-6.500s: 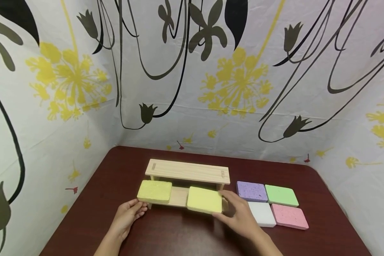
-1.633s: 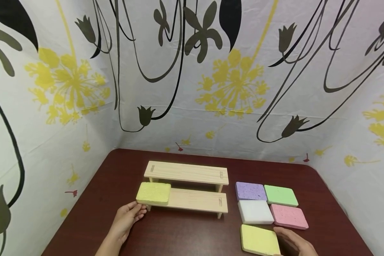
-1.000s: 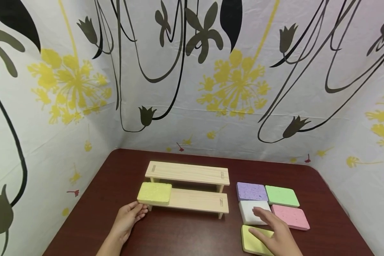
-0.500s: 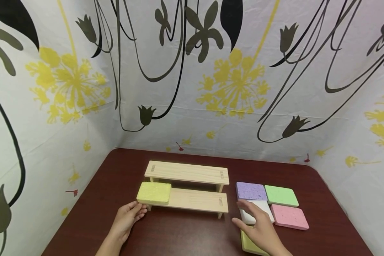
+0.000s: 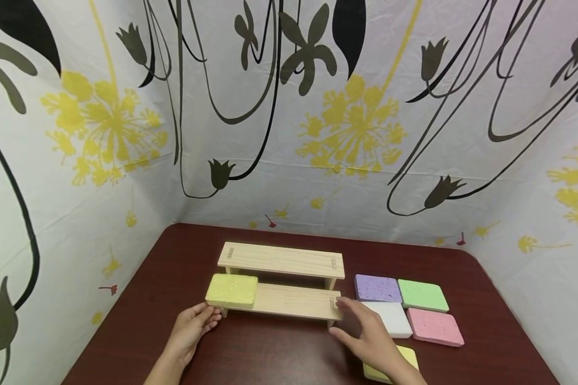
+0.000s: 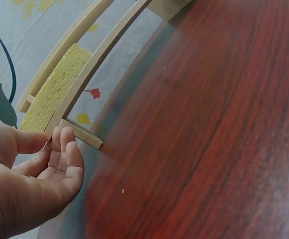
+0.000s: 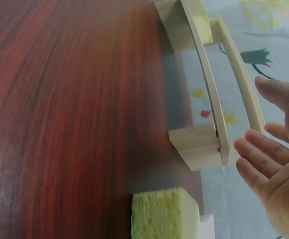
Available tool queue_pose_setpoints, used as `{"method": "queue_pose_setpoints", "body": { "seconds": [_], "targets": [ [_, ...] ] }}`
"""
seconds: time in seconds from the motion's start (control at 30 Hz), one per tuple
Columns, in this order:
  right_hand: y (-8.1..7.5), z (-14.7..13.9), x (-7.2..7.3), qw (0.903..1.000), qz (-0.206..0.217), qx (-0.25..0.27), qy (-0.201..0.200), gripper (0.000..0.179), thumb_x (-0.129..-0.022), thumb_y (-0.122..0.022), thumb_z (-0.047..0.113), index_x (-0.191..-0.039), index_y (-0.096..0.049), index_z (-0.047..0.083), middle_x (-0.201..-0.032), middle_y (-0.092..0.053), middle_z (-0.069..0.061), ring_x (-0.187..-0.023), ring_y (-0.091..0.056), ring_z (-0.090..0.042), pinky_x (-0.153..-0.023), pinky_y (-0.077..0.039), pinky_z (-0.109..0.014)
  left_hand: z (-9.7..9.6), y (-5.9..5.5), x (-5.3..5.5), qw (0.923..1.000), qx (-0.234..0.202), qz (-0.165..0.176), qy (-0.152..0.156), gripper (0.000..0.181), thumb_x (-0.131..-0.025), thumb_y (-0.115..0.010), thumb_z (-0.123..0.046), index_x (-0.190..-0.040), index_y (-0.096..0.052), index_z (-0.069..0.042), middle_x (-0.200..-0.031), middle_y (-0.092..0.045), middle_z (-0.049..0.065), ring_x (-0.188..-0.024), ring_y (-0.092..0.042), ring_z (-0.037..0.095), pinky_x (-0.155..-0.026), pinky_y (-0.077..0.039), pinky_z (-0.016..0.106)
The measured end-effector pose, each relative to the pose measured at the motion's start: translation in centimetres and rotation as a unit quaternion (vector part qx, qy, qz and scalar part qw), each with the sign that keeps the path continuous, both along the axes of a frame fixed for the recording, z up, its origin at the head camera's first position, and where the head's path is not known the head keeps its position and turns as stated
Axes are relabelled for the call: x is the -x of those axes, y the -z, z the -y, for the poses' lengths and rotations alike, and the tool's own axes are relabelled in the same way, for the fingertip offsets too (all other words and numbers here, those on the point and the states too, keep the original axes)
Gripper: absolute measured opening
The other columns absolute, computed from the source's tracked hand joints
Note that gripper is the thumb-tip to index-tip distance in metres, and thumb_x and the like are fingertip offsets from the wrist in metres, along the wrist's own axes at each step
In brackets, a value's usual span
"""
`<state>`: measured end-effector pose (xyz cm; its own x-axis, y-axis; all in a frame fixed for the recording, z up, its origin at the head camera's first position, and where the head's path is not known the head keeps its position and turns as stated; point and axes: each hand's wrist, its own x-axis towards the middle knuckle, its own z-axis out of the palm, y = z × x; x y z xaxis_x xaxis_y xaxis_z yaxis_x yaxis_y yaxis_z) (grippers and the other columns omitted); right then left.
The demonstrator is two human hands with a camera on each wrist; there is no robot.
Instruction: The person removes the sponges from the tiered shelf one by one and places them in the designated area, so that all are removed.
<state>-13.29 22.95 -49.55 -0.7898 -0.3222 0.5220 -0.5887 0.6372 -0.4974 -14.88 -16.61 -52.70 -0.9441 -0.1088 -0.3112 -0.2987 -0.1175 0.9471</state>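
Observation:
A two-step wooden stand [image 5: 294,301] has a yellow sponge [image 5: 231,290] lying on the left of its lower step. My left hand [image 5: 185,334] pinches that step's front left corner between thumb and fingers, just beside the sponge. By the step's right end is my right hand [image 5: 368,337], thumb and fingers spread and holding nothing; the right wrist view shows its fingertips close to the wood. A second yellow sponge [image 5: 407,357] lies on the table, partly hidden by my right forearm.
Right of the stand, a purple sponge [image 5: 378,289], a green sponge [image 5: 423,295], a white sponge [image 5: 394,320] and a pink sponge [image 5: 435,327] lie grouped on the dark red table [image 5: 270,358]. A patterned cloth [image 5: 289,133] hangs behind and at both sides.
The second yellow sponge has gone from the step's right end to the table at the right. My right hand has let go of it and come back left. My left hand has stayed.

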Motion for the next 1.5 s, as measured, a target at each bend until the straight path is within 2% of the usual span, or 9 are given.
{"method": "queue_pose_setpoints", "body": {
  "seconds": [0.07, 0.13, 0.3, 0.4, 0.73, 0.83, 1.0, 1.23, 1.5],
  "targets": [
    [0.0, 0.4, 0.3, 0.9999, -0.010, -0.004, -0.009, 0.059, -0.074, -0.091, 0.016, -0.124, -0.065, -0.001, -0.114, -0.072, -0.006, -0.103, -0.068, -0.019, -0.093, -0.049, -0.018, 0.0, 0.0, 0.0, 1.0000, 0.000, 0.001, 0.001, 0.040, -0.107, -0.049, -0.006, -0.137, -0.044, 0.020, -0.103, -0.068, 0.013, -0.089, -0.066, 0.013, -0.078, -0.058, 0.026],
    [0.0, 0.8, 0.5, 0.9997, -0.016, -0.004, -0.015, 0.059, -0.074, -0.091, 0.016, -0.123, -0.065, -0.001, -0.114, -0.072, -0.006, -0.104, -0.068, -0.018, -0.096, -0.046, -0.015, 0.1, 0.0, 0.0, 1.0000, 0.000, 0.002, 0.002, 0.040, -0.107, -0.049, -0.006, -0.137, -0.043, 0.020, -0.104, -0.068, 0.013, -0.090, -0.066, 0.013, -0.078, -0.058, 0.026],
    [0.0, 1.7, 0.7, 0.9991, -0.027, -0.024, -0.021, 0.060, -0.075, -0.091, 0.019, -0.125, -0.065, -0.001, -0.116, -0.071, -0.005, -0.106, -0.068, -0.018, -0.092, -0.053, -0.033, 0.1, 0.0, 0.0, 1.0000, 0.000, 0.000, 0.003, 0.040, -0.107, -0.049, -0.006, -0.137, -0.043, 0.020, -0.104, -0.068, 0.013, -0.090, -0.066, 0.013, -0.077, -0.058, 0.025],
    [-0.1, 2.2, 0.9, 0.9985, -0.022, -0.038, -0.034, 0.062, -0.076, -0.091, 0.019, -0.127, -0.063, -0.001, -0.119, -0.070, -0.007, -0.110, -0.067, -0.018, -0.093, -0.054, -0.039, 0.0, 0.0, 0.0, 1.0000, -0.001, -0.002, 0.002, 0.040, -0.107, -0.049, -0.006, -0.137, -0.043, 0.021, -0.103, -0.068, 0.013, -0.089, -0.067, 0.013, -0.077, -0.058, 0.025],
    [-0.3, 3.5, 1.4, 0.9953, 0.000, -0.083, -0.051, 0.063, -0.080, -0.088, 0.025, -0.132, -0.062, 0.002, -0.124, -0.068, -0.005, -0.114, -0.065, -0.020, -0.095, -0.055, -0.042, 0.0, 0.0, -0.1, 1.0000, -0.003, -0.004, 0.000, 0.038, -0.106, -0.049, -0.005, -0.135, -0.045, 0.021, -0.103, -0.069, 0.013, -0.089, -0.067, 0.014, -0.077, -0.058, 0.025],
    [-0.4, 4.0, 1.6, 0.9944, -0.008, -0.091, -0.052, 0.062, -0.080, -0.088, 0.026, -0.132, -0.062, 0.003, -0.122, -0.068, -0.003, -0.114, -0.065, -0.019, -0.094, -0.054, -0.043, 0.1, 0.0, 0.0, 1.0000, -0.003, -0.004, 0.001, 0.038, -0.107, -0.049, -0.005, -0.134, -0.046, 0.021, -0.103, -0.068, 0.014, -0.089, -0.067, 0.014, -0.077, -0.058, 0.025],
    [-0.6, 4.9, 2.2, 0.9935, -0.027, -0.090, -0.064, 0.060, -0.081, -0.087, 0.025, -0.131, -0.063, 0.002, -0.121, -0.068, -0.003, -0.113, -0.064, -0.020, -0.093, -0.054, -0.044, 0.1, 0.1, -0.1, 1.0000, -0.003, -0.006, 0.000, 0.038, -0.107, -0.049, -0.005, -0.135, -0.045, 0.021, -0.104, -0.068, 0.014, -0.089, -0.067, 0.014, -0.077, -0.058, 0.025],
    [-0.6, 6.0, 2.9, 0.9951, 0.006, -0.070, -0.069, 0.059, -0.083, -0.086, 0.024, -0.132, -0.062, 0.002, -0.123, -0.068, -0.004, -0.115, -0.064, -0.020, -0.097, -0.053, -0.044, 0.1, 0.1, 0.0, 1.0000, -0.005, -0.003, 0.000, 0.040, -0.107, -0.049, -0.006, -0.136, -0.044, 0.021, -0.104, -0.068, 0.014, -0.090, -0.067, 0.014, -0.078, -0.058, 0.026],
    [-0.2, 7.0, 3.5, 0.9936, 0.006, -0.083, -0.077, 0.056, -0.084, -0.085, 0.028, -0.132, -0.063, 0.007, -0.125, -0.066, -0.001, -0.116, -0.064, -0.019, -0.098, -0.053, -0.041, 0.1, 0.0, -0.1, 1.0000, -0.007, -0.002, -0.001, 0.039, -0.107, -0.050, -0.006, -0.135, -0.045, 0.021, -0.103, -0.069, 0.013, -0.090, -0.067, 0.014, -0.078, -0.058, 0.026]
  ]
}}
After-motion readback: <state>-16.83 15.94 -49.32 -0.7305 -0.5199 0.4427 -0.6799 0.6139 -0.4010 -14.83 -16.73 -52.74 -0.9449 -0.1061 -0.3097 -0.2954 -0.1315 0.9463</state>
